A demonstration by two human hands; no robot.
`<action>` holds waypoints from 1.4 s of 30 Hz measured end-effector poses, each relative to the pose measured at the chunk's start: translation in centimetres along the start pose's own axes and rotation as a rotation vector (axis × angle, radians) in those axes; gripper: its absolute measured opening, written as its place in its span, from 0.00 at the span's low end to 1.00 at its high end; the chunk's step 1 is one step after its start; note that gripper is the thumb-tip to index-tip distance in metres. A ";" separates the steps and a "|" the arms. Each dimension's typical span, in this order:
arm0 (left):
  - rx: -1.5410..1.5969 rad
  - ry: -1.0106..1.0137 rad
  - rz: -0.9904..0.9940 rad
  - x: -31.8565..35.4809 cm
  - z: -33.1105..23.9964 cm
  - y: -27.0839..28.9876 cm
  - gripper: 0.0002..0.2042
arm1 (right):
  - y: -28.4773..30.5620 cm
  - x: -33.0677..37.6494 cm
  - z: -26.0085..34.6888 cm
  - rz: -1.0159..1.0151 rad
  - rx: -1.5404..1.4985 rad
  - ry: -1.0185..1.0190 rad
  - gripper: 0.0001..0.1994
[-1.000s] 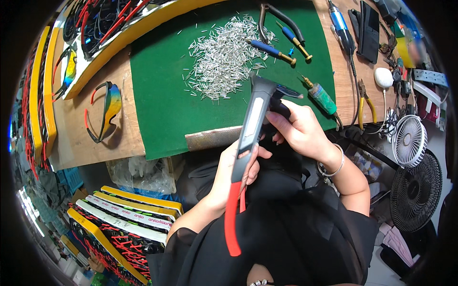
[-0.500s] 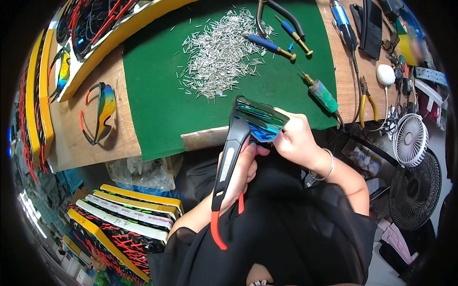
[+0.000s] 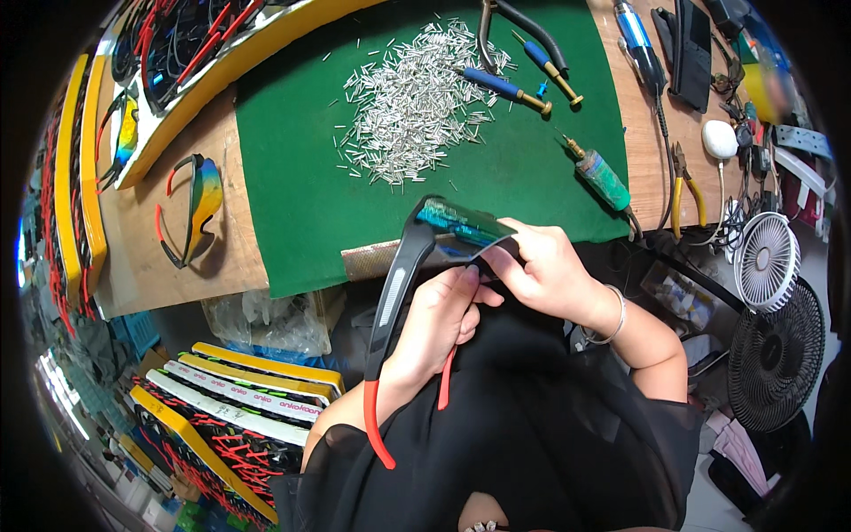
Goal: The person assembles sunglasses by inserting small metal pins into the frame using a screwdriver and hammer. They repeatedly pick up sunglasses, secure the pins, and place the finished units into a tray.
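Between my hands is a pair of black sunglasses [image 3: 461, 222] with a blue-green mirrored lens and red temple tips. My right hand [image 3: 550, 270], with a bangle at the wrist, grips the lens's right end between thumb and fingers. Under the lens, the curled fingers of my left hand [image 3: 439, 319] are pinched near the middle of the frame; what exactly their tips hold is hidden. One temple hangs down past my left forearm, the other lies between my wrists. Beyond the sunglasses, a pile of small metal pins [image 3: 412, 106] covers part of the green mat [image 3: 301, 177].
Blue-handled screwdrivers [image 3: 505, 89] lie beside the pile, with a green-handled soldering iron [image 3: 603, 177] nearer. Yellow pliers [image 3: 683, 191] and a small white fan [image 3: 767, 257] are at right. Another pair of sunglasses [image 3: 199, 208] sits left, near yellow-edged racks [image 3: 204, 80] of eyewear.
The sunglasses have tilted, so the lens shows more edge-on and sits slightly lower. The near temple has swung left. My left hand has shifted slightly left; my right hand still grips the lens end.
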State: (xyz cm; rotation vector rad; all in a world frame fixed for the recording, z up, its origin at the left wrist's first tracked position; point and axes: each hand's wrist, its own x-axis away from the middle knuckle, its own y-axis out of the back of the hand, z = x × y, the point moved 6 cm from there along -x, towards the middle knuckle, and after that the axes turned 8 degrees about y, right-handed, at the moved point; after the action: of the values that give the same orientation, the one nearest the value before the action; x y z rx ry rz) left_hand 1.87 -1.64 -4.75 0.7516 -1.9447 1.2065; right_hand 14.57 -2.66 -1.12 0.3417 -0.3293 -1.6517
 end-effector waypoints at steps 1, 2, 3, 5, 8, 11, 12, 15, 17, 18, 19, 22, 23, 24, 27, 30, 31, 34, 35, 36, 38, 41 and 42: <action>-0.017 -0.009 0.003 -0.1 0.1 0.0 0.14 | 0.1 0.1 0.1 0.046 0.008 -0.014 0.11; -0.033 -0.019 0.007 -0.1 0.2 0.1 0.13 | 0.4 0.1 0.3 0.096 0.012 -0.027 0.13; -0.051 -0.028 0.021 -0.3 0.5 0.2 0.12 | 0.9 0.2 0.5 0.142 0.024 -0.043 0.16; -0.011 -0.017 0.023 -0.5 0.8 1.1 0.12 | 3.8 0.7 0.6 0.077 0.034 0.011 0.24; 0.126 -0.073 -0.023 -0.1 0.4 2.0 0.12 | 10.3 1.6 -0.1 -0.294 0.479 -0.098 0.18; 0.164 -0.198 0.024 0.5 -1.2 1.4 0.12 | 10.0 0.9 -2.3 -0.169 0.812 0.048 0.19; 0.168 -0.219 0.020 0.5 -1.5 1.6 0.12 | 9.1 0.6 -2.5 -0.177 0.885 0.082 0.19; 0.168 -0.302 -0.038 1.1 -2.4 2.6 0.12 | 8.6 0.3 -2.6 -0.216 0.893 0.087 0.18; 0.209 -0.351 -0.058 1.4 -2.6 3.9 0.12 | 8.4 0.3 -2.0 -0.192 0.740 0.046 0.17; 0.213 -0.354 -0.062 1.4 -2.7 4.4 0.12 | 8.4 0.3 -1.6 -0.179 0.661 0.024 0.17; 0.217 -0.357 -0.066 1.4 -2.9 4.7 0.12 | 8.0 -0.3 -0.6 -0.128 0.604 0.050 0.16; 0.173 -0.345 -0.089 0.6 -3.2 4.6 0.12 | 5.6 -2.0 1.3 0.054 0.472 0.086 0.15; 0.151 -0.339 -0.088 0.5 -3.3 4.4 0.12 | 4.5 -2.4 0.7 0.132 0.394 0.080 0.16; 0.118 -0.333 -0.078 0.3 -3.6 3.9 0.11 | 3.5 -2.5 0.4 0.152 0.429 0.082 0.16; 0.105 -0.260 -0.086 0.5 -3.1 3.3 0.11 | 1.4 -3.8 1.1 0.207 0.549 0.131 0.18; 0.170 -0.207 -0.015 0.2 -2.4 3.2 0.12 | -0.5 -5.6 1.7 0.252 0.729 0.139 0.21; 0.212 -0.168 0.012 0.2 -2.2 2.8 0.11 | -0.7 -5.7 1.8 0.248 0.800 0.145 0.21; 0.279 -0.062 0.111 0.3 -1.7 2.7 0.11 | -0.4 -4.6 1.9 0.277 0.759 0.101 0.23; 0.296 -0.033 0.126 0.3 -1.6 2.7 0.11 | 0.2 -4.3 1.9 0.251 0.731 0.082 0.23; 0.296 -0.020 0.147 0.2 -1.6 2.6 0.11 | 0.9 -4.1 2.0 0.224 0.703 0.062 0.23; 0.296 0.007 0.185 -0.1 -1.8 2.5 0.11 | 2.1 -4.2 2.0 0.173 0.646 0.023 0.23; 0.175 0.013 0.091 -0.1 -2.1 2.0 0.14 | 2.7 -4.8 1.1 0.158 0.609 0.044 0.19; 0.132 -0.011 0.112 -0.2 -1.9 2.1 0.16 | 2.6 -4.8 0.9 0.154 0.637 0.028 0.18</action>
State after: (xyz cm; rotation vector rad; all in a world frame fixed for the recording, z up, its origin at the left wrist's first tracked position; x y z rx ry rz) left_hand 0.92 0.96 -5.37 0.7250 -1.9535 1.4120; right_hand 17.06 1.87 0.96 0.7928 -0.8421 -1.3573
